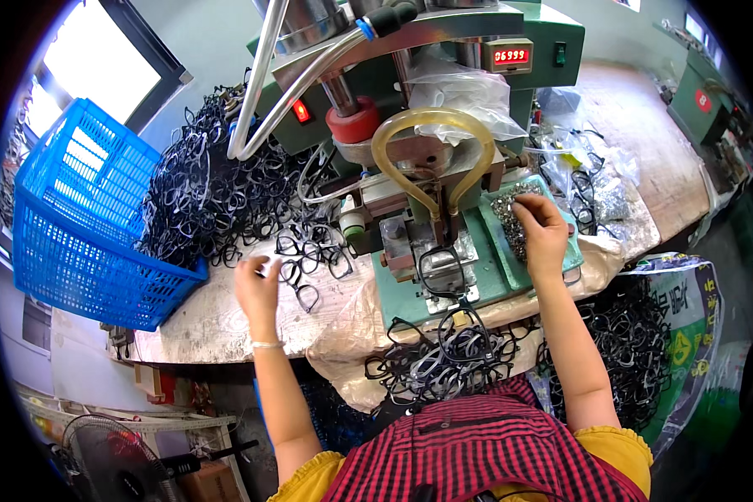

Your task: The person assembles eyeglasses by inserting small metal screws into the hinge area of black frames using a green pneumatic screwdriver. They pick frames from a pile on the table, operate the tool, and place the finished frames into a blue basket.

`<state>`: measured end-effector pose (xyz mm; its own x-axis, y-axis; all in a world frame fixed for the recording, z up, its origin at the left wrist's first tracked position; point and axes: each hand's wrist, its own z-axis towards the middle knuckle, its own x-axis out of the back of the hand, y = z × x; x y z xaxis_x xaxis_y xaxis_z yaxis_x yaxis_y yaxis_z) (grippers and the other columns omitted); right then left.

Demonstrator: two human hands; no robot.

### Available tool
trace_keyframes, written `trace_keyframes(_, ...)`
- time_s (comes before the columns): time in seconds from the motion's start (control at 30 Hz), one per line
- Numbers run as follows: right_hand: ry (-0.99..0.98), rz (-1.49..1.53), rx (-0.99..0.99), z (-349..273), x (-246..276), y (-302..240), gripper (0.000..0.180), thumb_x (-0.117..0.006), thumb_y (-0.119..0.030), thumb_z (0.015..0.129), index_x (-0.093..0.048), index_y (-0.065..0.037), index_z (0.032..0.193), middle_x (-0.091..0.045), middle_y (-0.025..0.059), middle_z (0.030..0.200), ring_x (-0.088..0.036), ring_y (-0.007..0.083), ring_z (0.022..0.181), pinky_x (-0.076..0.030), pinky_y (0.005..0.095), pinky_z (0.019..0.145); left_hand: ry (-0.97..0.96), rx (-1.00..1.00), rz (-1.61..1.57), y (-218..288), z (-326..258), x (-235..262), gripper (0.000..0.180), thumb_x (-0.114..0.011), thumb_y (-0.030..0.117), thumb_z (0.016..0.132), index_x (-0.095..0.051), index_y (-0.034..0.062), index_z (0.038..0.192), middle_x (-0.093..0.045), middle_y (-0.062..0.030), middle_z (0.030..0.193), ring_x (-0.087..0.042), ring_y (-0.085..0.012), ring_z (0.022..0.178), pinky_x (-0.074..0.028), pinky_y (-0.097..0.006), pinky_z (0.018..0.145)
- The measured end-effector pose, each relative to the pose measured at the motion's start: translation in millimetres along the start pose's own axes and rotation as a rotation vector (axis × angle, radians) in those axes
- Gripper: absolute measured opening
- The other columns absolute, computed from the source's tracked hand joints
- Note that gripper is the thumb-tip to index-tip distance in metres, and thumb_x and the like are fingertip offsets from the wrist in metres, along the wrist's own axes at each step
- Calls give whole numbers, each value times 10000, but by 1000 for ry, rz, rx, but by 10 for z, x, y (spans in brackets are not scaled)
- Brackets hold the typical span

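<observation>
My left hand (258, 293) hovers at the table's left, its thumb and fingers apart around a bright white patch I cannot make out. Beside it lie loose black eyeglass frames (309, 256). My right hand (542, 234) reaches over a green tray (574, 253) of small metal parts (505, 219), fingertips pinched together at the heap; whatever is between them is too small to tell. Between my hands stands a green press (540, 60), and a dark eyeglass frame (442, 274) rests upright under its tool. More frames (443, 361) are piled in front of me.
A blue plastic basket (84, 259) leans at the left by a large heap of black frames (217, 176). At the right hangs a sack (686, 335) next to more frames. Yellow tubing (431, 117) loops before the press, with plastic bags (468, 96) behind. A fan (113, 460) stands lower left.
</observation>
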<state>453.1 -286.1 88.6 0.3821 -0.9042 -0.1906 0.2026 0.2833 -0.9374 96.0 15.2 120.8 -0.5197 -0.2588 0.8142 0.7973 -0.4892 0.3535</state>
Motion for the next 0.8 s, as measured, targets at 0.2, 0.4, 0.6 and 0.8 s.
trace_keyframes(0.2,34,-459,40,-286,438,-224,138,-710,-56,872,-749,-16,998,-738,53,909,-670,132,847,-506,267,808,-216,226,-306,-580,-393,-874,210,-778,184,816,-670,6,788,-669,-65,689,-628,-166,595,-501,-316,579)
trace_keyframes(0.4,98,-474,13,-543,940,-331,110,-704,-3,851,-725,9,959,-723,69,915,-665,144,864,-502,276,817,-167,378,-1139,168,-559,-283,98,-612,97,970,-572,35,905,-644,-56,777,-604,-123,561,-476,-228,492)
trace_keyframes(0.6,-167,-358,270,-327,-54,-793,122,-711,9,800,-697,-2,920,-710,105,919,-681,218,881,-512,322,824,-156,150,-1372,606,-334,-257,52,-540,73,980,-560,63,1028,-610,-57,918,-605,-152,702,-514,-271,641)
trace_keyframes(0.8,-219,-96,238,-477,-436,-711,252,-726,-9,788,-656,-1,1031,-698,96,933,-676,184,882,-517,293,815,-203,375,-1558,665,-727,-460,71,-543,137,1010,-557,99,1068,-601,-28,956,-583,-160,761,-490,-280,655)
